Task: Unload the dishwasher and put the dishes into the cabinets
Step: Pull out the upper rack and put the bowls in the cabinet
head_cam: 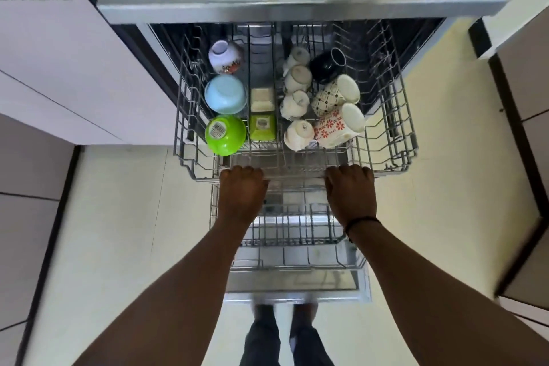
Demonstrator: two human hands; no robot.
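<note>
While the grey wire top rack (383, 140) is gripped at its front edge by the left hand (242, 192) and right hand (350, 190), its upside-down cups could be knocked over by a hard tug.

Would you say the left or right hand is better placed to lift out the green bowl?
Left, probably: the left hand grips the upper rack's front rail just below the green bowl, while the right hand grips it below the mugs.
</note>
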